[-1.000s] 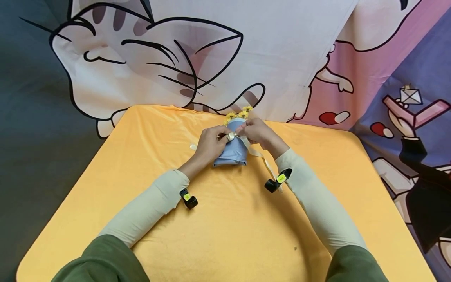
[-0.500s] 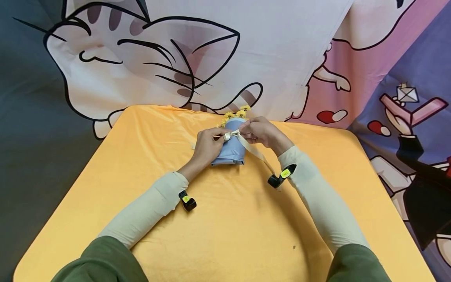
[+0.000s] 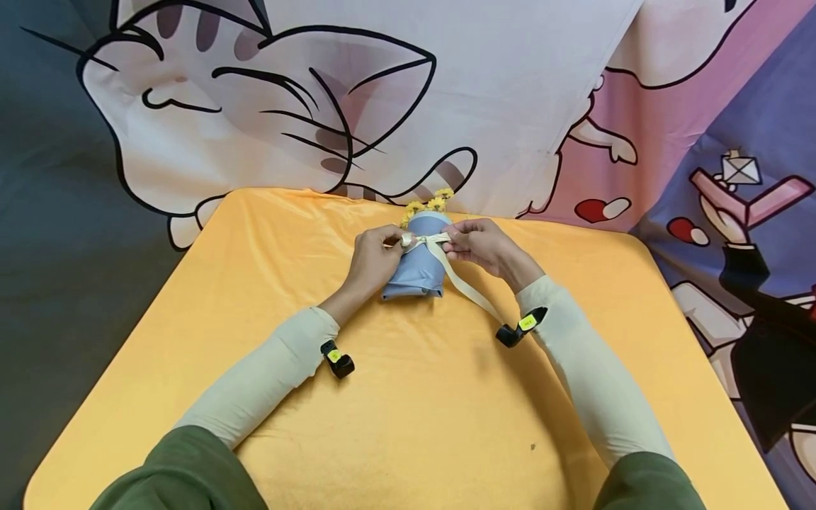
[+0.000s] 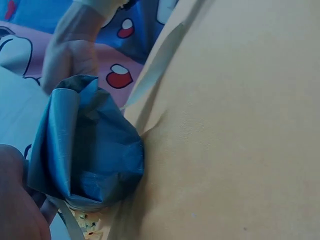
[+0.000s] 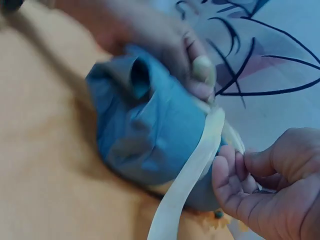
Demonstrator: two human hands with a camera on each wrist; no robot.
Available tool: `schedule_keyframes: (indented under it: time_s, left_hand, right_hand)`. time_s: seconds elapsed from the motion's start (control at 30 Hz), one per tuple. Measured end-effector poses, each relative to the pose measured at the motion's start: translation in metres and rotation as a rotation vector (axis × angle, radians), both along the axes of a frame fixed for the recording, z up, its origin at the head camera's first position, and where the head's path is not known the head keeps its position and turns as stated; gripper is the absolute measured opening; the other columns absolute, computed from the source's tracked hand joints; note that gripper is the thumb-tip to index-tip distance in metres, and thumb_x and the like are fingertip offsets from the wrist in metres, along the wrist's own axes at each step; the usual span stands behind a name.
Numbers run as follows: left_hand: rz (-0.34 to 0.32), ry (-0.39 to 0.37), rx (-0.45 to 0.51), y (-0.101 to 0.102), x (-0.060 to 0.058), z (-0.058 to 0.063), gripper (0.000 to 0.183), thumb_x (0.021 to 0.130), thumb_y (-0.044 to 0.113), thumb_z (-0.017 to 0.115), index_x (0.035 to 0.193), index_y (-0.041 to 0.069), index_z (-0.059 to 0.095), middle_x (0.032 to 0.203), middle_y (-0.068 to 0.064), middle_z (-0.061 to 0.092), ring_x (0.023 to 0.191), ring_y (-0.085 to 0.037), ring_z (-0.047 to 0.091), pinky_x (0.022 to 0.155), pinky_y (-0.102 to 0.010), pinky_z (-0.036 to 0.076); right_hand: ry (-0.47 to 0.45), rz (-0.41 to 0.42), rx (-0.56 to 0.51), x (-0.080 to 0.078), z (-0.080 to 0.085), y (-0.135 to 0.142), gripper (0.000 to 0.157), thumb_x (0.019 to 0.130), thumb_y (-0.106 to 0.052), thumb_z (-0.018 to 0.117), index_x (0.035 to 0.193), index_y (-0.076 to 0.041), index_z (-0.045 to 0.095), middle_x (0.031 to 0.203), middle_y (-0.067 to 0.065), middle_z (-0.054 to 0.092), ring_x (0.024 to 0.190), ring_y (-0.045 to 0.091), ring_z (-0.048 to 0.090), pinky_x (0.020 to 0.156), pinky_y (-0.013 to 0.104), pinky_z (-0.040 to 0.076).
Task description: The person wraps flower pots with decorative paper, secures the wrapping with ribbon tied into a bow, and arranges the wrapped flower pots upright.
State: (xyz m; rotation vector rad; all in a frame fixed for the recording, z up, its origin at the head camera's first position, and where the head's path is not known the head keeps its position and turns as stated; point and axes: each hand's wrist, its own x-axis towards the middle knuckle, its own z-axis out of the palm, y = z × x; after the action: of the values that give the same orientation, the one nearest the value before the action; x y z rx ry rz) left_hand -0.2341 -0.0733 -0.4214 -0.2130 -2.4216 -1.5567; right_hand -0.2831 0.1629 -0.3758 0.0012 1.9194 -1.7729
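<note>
A small bouquet in blue wrapping paper [image 3: 417, 273] lies on the table with yellow flowers [image 3: 436, 204] showing at its far end. A cream ribbon [image 3: 468, 289] is looped around its middle, one tail trailing to the right. My left hand [image 3: 376, 258] pinches a ribbon loop at the left of the knot. On the other side my right hand [image 3: 484, 246] pinches another piece of the ribbon between thumb and fingers. In the right wrist view, the ribbon [image 5: 187, 185] crosses the blue paper between both hands. The left wrist view shows the folded paper base [image 4: 100, 155].
A yellow cloth [image 3: 408, 411] covers the table. Behind it hangs a printed backdrop [image 3: 510, 92] with cartoon figures, meeting the table's far edge. Wrist cameras [image 3: 338, 361] are strapped over both sleeves.
My right hand has moved a little to the right, drawing its piece of ribbon out from the knot. My left hand stays near the same spot, still pinching the loop.
</note>
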Motion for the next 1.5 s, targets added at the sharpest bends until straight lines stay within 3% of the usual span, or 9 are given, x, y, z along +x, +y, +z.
schedule_keyframes:
  time_s: [0.1,0.23,0.43,0.7,0.93,1.17,1.23,1.37,1.5]
  left_hand:
    - [0.008,-0.02,0.016,0.0,-0.003,0.002,0.009,0.105,0.013,0.082,0.107,0.006,0.087,0.103,-0.012,0.085,0.094,-0.022,0.076,0.078,-0.026,0.055]
    - [0.025,-0.055,0.011,-0.001,-0.004,0.004,0.014,0.105,0.018,0.083,0.103,0.005,0.085,0.099,-0.012,0.084,0.09,-0.019,0.071,0.076,-0.024,0.051]
    - [0.03,-0.077,-0.002,-0.001,-0.004,0.006,0.018,0.106,0.022,0.083,0.101,0.005,0.083,0.096,-0.012,0.081,0.083,-0.018,0.067,0.073,-0.026,0.049]
    - [0.029,-0.103,0.026,-0.003,-0.004,0.004,0.017,0.106,0.02,0.082,0.102,0.003,0.081,0.094,-0.011,0.079,0.08,-0.016,0.062,0.071,-0.026,0.049]
    - [0.054,-0.118,0.051,-0.004,-0.004,0.002,0.021,0.106,0.023,0.082,0.098,0.004,0.079,0.088,-0.005,0.071,0.079,-0.016,0.057,0.072,-0.026,0.046]
    - [0.02,-0.139,0.1,-0.008,-0.003,0.001,0.02,0.107,0.021,0.081,0.104,0.001,0.082,0.105,-0.016,0.083,0.092,-0.019,0.068,0.082,-0.028,0.054]
    - [-0.003,-0.146,0.115,-0.009,-0.002,0.003,0.02,0.107,0.02,0.081,0.114,0.001,0.081,0.116,-0.017,0.083,0.103,-0.022,0.073,0.089,-0.031,0.059]
    - [-0.008,-0.122,0.045,-0.015,0.005,0.011,0.036,0.106,0.023,0.078,0.135,0.005,0.072,0.134,-0.015,0.074,0.12,-0.028,0.071,0.102,-0.041,0.06]
    - [-0.039,-0.199,-0.142,-0.022,0.019,0.023,0.045,0.109,0.032,0.069,0.146,0.008,0.061,0.115,-0.013,0.074,0.095,-0.028,0.072,0.083,-0.042,0.059]
  right_hand:
    - [0.074,-0.008,0.07,0.005,-0.005,0.003,0.021,0.12,-0.012,0.052,0.131,0.004,0.061,0.102,0.004,0.07,0.089,0.01,0.074,0.092,0.026,0.067]
    - [0.148,-0.017,0.176,0.013,-0.01,0.004,0.022,0.122,-0.019,0.049,0.128,0.0,0.058,0.121,0.014,0.066,0.114,0.025,0.075,0.112,0.047,0.064]
    - [0.111,-0.037,0.169,0.02,-0.019,0.004,0.037,0.125,-0.022,0.039,0.146,0.006,0.051,0.164,0.031,0.054,0.154,0.047,0.058,0.126,0.058,0.051]
    - [0.032,-0.176,0.054,0.023,-0.027,-0.005,0.026,0.124,-0.017,0.038,0.135,0.001,0.052,0.165,0.033,0.056,0.151,0.046,0.061,0.115,0.042,0.06]
    - [0.002,-0.22,0.029,0.023,-0.029,-0.008,0.042,0.124,-0.014,0.036,0.157,0.012,0.041,0.166,0.034,0.055,0.154,0.043,0.059,0.117,0.042,0.057]
    - [0.043,-0.199,0.052,0.025,-0.029,-0.005,0.024,0.124,-0.017,0.04,0.131,0.002,0.053,0.16,0.035,0.058,0.15,0.045,0.062,0.121,0.047,0.056]
    - [0.105,-0.177,0.104,0.027,-0.026,-0.004,0.032,0.124,-0.022,0.041,0.136,0.004,0.055,0.159,0.035,0.057,0.149,0.048,0.062,0.124,0.051,0.054]
    - [0.347,-0.136,0.388,0.041,-0.017,-0.001,0.052,0.124,-0.039,0.043,0.16,-0.004,0.053,0.155,0.03,0.06,0.142,0.047,0.066,0.118,0.057,0.057]
    - [0.396,-0.065,0.524,0.061,-0.006,-0.001,0.062,0.121,-0.051,0.044,0.172,-0.016,0.042,0.131,0.027,0.076,0.114,0.043,0.08,0.097,0.053,0.066]
